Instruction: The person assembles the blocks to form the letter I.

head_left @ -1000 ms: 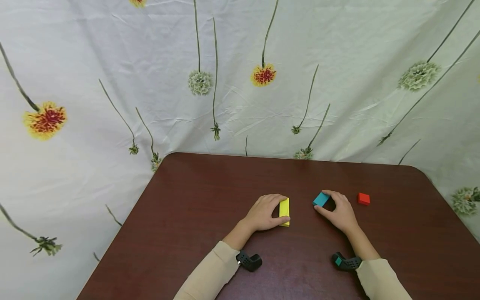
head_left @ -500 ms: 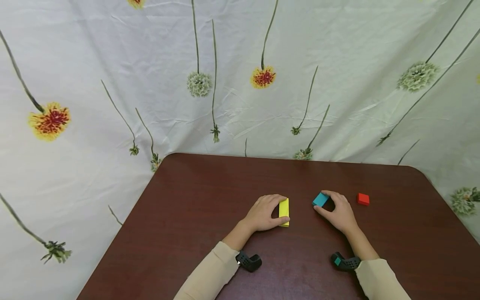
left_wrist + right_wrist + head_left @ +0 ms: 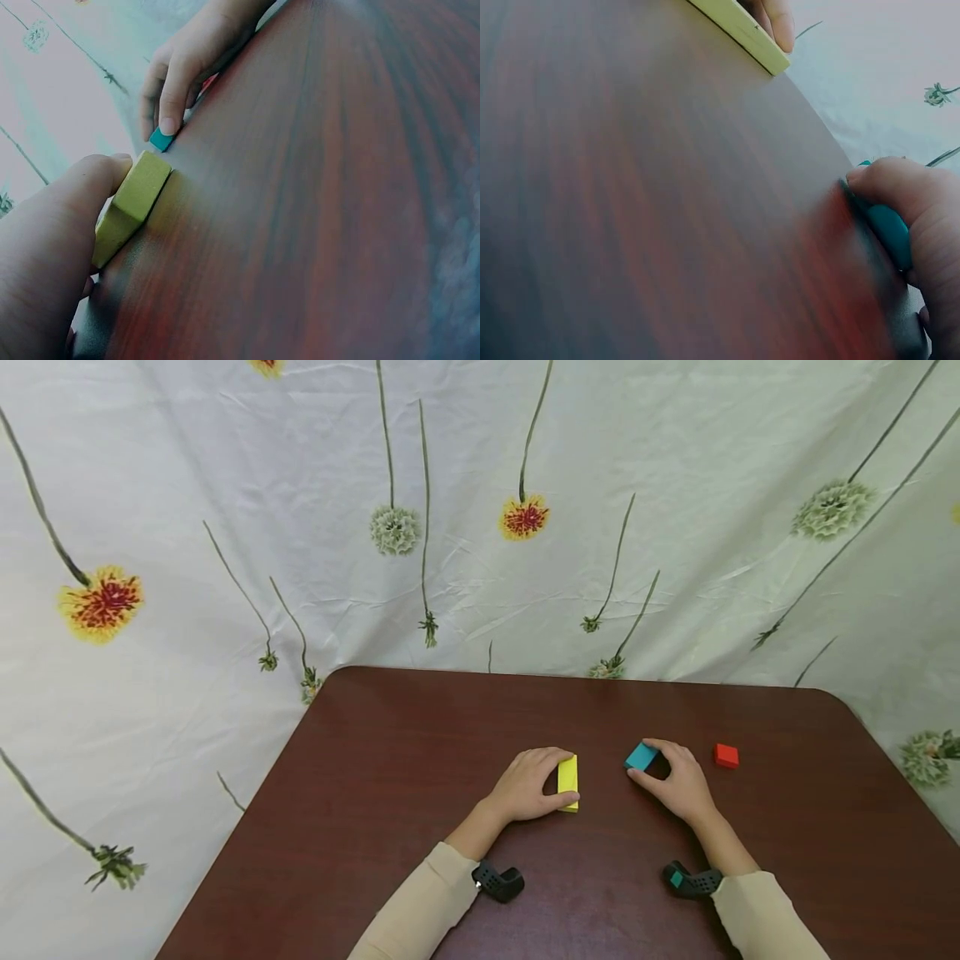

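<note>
In the head view my left hand point(image 3: 525, 787) holds a yellow rectangular block point(image 3: 568, 777) between thumb and fingers, its long side running away from me. To the right, my right hand point(image 3: 681, 783) pinches a smaller blue block point(image 3: 641, 757) by its near and far ends. Both blocks sit on the tabletop, apart from each other. From the left wrist, the yellow block point(image 3: 135, 196) shows up close, with the blue block point(image 3: 160, 140) beyond it. The right wrist view has the blue block point(image 3: 889, 229) partly hidden behind the thumb.
A red block point(image 3: 726, 756) lies right of the right hand, touched by neither hand. The dark reddish-brown table point(image 3: 420, 718) has rounded far corners. Behind it hangs a pale flower-printed cloth point(image 3: 315, 468). Black bands point(image 3: 498, 882) sit near both wrists.
The head view has shifted very slightly. Both hands and all the blocks stay where they were on the table.
</note>
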Motion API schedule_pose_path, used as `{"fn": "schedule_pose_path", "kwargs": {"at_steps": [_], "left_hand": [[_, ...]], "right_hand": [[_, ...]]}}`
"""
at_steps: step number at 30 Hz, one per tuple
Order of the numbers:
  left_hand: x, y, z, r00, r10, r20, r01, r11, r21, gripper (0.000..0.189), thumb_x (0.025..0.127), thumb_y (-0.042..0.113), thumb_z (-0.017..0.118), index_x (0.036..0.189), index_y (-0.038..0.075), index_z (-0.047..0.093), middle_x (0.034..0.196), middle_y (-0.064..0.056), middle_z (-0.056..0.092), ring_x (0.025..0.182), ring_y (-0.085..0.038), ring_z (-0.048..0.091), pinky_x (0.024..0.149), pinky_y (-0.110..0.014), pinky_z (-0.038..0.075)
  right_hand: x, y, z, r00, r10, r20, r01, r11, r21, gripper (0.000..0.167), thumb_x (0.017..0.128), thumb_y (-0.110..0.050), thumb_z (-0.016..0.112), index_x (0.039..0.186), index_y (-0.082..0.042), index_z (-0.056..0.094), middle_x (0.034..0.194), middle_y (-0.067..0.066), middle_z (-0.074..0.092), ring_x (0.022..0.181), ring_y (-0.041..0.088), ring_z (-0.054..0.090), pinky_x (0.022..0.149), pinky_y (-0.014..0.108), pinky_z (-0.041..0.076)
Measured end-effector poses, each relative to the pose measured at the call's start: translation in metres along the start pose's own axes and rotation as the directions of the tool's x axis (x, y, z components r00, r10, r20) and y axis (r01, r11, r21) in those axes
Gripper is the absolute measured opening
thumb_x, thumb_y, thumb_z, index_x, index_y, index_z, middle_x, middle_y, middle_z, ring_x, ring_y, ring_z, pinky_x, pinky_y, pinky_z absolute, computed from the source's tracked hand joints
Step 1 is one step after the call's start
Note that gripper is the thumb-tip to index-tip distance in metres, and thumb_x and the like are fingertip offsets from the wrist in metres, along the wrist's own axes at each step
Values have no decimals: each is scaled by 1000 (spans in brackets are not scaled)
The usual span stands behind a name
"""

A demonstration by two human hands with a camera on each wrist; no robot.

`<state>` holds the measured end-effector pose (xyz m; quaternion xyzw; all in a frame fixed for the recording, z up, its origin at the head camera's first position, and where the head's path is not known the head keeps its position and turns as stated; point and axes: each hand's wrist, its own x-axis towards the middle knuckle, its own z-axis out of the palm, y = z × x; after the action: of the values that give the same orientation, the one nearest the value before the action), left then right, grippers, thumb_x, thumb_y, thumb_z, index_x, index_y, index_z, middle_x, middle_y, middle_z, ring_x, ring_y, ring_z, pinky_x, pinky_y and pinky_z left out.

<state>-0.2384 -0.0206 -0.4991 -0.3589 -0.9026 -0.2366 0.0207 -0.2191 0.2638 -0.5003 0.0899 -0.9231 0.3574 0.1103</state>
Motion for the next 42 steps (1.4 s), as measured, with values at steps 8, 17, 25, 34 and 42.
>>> {"fn": "schedule_pose_path", "kwargs": {"at_steps": [8, 17, 25, 34, 42], "left_hand": [[1, -1, 2, 1000, -7, 7, 7, 1000, -8, 63, 93, 51, 59, 144, 16, 47, 143, -1, 49, 134, -20, 41, 112, -40, 28], [2, -1, 3, 1000, -25, 15, 25, 1000, -9, 63, 93, 52, 59, 143, 17, 48, 142, 0, 49, 134, -19, 41, 112, -39, 28], [2, 1, 2, 1000, -27, 11, 28, 1000, -13, 62, 93, 51, 60, 143, 16, 48, 142, 0, 50, 133, -19, 42, 112, -40, 29], [0, 0, 1, 1000, -21, 4, 21, 1000, -20, 61, 93, 50, 60, 143, 16, 48, 141, -1, 50, 133, -20, 43, 112, -41, 29], [-1, 0, 0, 1000, -11, -2, 11, 1000, -26, 62, 93, 50, 59, 143, 14, 48, 141, -2, 50, 132, -21, 43, 111, -41, 29]], "right_hand": [[0, -3, -4, 999, 31, 4, -32, 999, 40, 59, 88, -29, 74, 134, 1, 53, 137, 26, 47, 125, 43, 38, 96, 62, 36], [-4, -13, -8, 1000, -1, 9, 0, 999, 43, 59, 87, -29, 75, 134, 0, 54, 136, 25, 49, 126, 43, 38, 96, 62, 36], [-9, -28, -4, 997, -76, 11, 76, 997, 12, 58, 85, -27, 77, 131, 0, 56, 133, 22, 53, 123, 40, 42, 95, 61, 39], [-16, -46, -1, 993, -113, 34, 113, 993, 16, 56, 84, -27, 78, 130, -4, 58, 133, 20, 53, 122, 38, 43, 92, 60, 42], [-22, -52, 4, 984, -176, 27, 176, 984, 26, 54, 83, -25, 80, 129, -4, 60, 130, 18, 56, 121, 37, 46, 92, 60, 42]]}}
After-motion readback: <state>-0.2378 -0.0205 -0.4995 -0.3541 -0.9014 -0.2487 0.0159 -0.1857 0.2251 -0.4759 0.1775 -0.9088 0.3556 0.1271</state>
